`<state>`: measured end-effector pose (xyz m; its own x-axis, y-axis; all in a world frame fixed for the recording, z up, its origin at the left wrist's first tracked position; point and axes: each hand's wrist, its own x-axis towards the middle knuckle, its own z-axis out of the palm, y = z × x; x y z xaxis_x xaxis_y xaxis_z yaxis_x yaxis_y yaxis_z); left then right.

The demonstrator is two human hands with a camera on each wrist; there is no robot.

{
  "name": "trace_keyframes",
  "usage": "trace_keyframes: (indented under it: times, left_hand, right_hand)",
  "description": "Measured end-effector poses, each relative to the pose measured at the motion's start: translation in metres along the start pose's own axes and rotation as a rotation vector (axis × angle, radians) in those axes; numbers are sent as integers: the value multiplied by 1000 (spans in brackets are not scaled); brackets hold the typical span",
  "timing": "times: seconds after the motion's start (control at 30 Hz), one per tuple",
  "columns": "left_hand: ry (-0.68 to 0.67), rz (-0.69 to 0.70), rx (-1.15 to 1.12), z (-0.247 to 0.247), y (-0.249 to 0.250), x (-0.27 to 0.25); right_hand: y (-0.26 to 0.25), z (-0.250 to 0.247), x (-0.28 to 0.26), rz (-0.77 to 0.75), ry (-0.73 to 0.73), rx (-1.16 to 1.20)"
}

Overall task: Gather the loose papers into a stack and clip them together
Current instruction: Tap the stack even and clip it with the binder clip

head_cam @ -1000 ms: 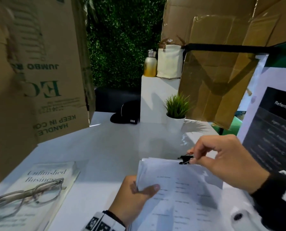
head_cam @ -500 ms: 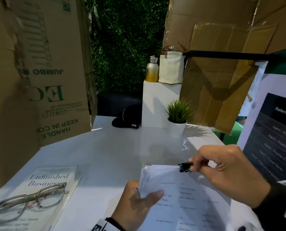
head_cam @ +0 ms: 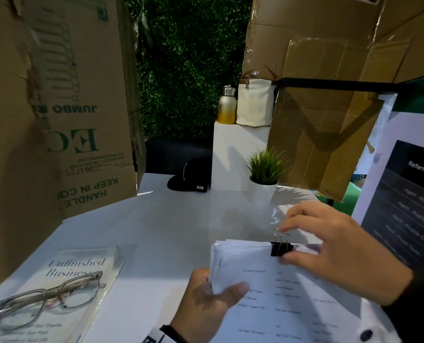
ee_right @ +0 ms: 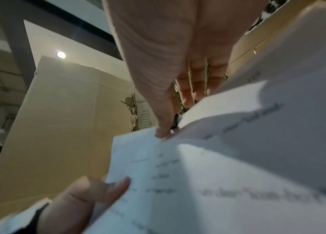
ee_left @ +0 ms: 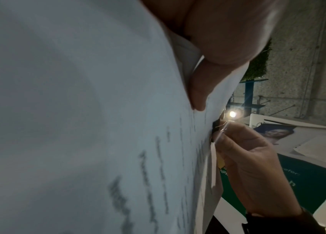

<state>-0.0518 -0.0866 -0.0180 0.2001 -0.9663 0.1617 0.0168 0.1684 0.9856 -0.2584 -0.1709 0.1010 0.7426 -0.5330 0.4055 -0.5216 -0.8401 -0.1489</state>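
My left hand (head_cam: 216, 293) grips a stack of printed white papers (head_cam: 292, 305) at its near left corner, thumb on the top sheet, above the white table (head_cam: 156, 231). A black binder clip (head_cam: 281, 249) sits clamped over the stack's far edge, a silver wire handle standing up. My right hand (head_cam: 287, 245) pinches the clip, index finger on the handle and thumb under the black body. In the left wrist view the papers (ee_left: 78, 126) fill the left and the clip (ee_left: 216, 127) shows at their edge. The right wrist view shows the thumb against the clip (ee_right: 175, 122).
A book (head_cam: 65, 288) with glasses (head_cam: 50, 300) on it lies front left. Cardboard boxes (head_cam: 77, 107) wall the left and hang over the right. A potted plant (head_cam: 264, 179), a black cap (head_cam: 193, 177) and a white pedestal (head_cam: 233, 154) stand behind; a dark sign (head_cam: 408, 199) at right.
The clip, held squeezed at the far edge before, now sits clamped over the stack with a handle upright. My right fingers have loosened and spread. The left hand's grip is unchanged.
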Motion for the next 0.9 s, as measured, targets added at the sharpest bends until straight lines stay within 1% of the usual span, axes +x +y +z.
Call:
trace_keyframes:
  times: [0.13,0.2,0.27,0.3,0.37,0.47,0.57,0.67,0.73,0.8,0.83,0.9]
  left_hand:
    - [-7,-7,-11,1,1,-2]
    - [-10,-11,-39,0,2,-4]
    - [-16,0,-42,-1,3,-5]
    - [-13,6,-40,0,3,-5]
    - [-13,17,-51,1,4,-7]
    - [-23,28,-51,3,7,-9]
    - [-44,2,-60,4,9,-9]
    - [-63,0,-68,4,5,-8]
    - [-71,8,-71,4,5,-8]
    - [-53,7,-88,4,6,-8]
    - [-45,9,-98,4,7,-9]
    - [-45,9,-100,4,10,-10]
  right_hand:
    - [-5,24,-11,-74,114,-72]
    - [-8,32,-15,-66,144,-36]
    - [-11,35,-17,-12,138,38]
    - [-9,36,-17,30,123,69]
    - [-6,34,-16,105,29,141]
    - [-6,23,-10,150,-70,272]
    - [-2,9,-7,160,-158,404]
    - [2,-5,-4,252,-218,557]
    - [1,-11,-1,261,-266,581]
    - [-3,-13,0,242,-368,566]
    - [-4,-11,0,247,-405,521]
    - [-8,-5,0,243,-391,354]
